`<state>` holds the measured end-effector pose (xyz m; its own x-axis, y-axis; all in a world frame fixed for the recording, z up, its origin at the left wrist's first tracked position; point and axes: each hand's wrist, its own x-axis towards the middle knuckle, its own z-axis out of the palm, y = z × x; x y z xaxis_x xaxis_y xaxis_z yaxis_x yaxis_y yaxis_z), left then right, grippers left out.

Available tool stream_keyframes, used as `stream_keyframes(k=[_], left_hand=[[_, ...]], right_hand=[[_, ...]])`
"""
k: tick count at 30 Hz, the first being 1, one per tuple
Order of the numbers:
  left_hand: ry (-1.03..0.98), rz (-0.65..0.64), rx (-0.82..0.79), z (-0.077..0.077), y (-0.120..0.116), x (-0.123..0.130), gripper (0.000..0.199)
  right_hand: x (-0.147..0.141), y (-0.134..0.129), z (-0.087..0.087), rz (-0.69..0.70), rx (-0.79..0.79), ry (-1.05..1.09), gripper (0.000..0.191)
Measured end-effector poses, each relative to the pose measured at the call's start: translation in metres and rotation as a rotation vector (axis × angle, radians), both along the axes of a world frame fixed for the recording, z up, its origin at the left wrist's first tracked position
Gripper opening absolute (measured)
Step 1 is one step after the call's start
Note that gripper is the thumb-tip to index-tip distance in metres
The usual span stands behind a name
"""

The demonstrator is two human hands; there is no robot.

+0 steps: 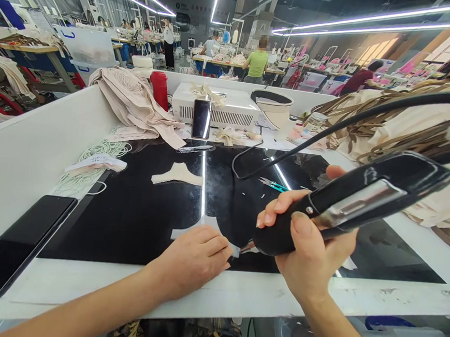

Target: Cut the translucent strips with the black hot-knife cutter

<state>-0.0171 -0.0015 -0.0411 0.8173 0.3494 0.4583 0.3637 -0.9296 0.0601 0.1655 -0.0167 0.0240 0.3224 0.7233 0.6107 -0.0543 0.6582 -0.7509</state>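
Observation:
In my right hand (pixel 316 243) is a bulky black corded hand tool (pixel 363 192) with a silver lever along its side. Its narrow metal tip (pixel 248 247) points left and meets the right end of a pale, curved fabric piece (pixel 209 222). My left hand (pixel 198 254), fingers bent and close together, presses that piece onto the glossy black mat (pixel 127 218) and covers much of it. A similar cream piece (pixel 178 174) lies flat farther back. Teal-handled thread snips (pixel 274 185) rest on the mat behind the tool.
Phones lie at the left (pixel 20 246) and stand upright at the back (pixel 201 119). Behind are a white vented box (pixel 218 108), a red bottle (pixel 159 89) and piled beige fabric (pixel 136 102). Looped pale cord (pixel 93 163) sits left. The tool's black cable (pixel 300 153) arches across the right.

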Motion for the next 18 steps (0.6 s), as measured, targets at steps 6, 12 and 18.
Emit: stream_keyframes(k=[6,12,18], left_hand=[[0.011,0.002,0.016,-0.001,-0.001,0.002,0.019],[0.001,0.047,-0.111,0.015,0.000,-0.023,0.021],[-0.069,0.324,-0.301,0.020,0.003,-0.080,0.030]], right_hand=[[-0.003,-0.003,-0.004,0.021,-0.015,-0.022,0.039],[-0.002,-0.001,0.001,0.011,-0.023,0.005,0.036],[-0.023,0.007,0.014,0.055,0.006,0.131,0.033]])
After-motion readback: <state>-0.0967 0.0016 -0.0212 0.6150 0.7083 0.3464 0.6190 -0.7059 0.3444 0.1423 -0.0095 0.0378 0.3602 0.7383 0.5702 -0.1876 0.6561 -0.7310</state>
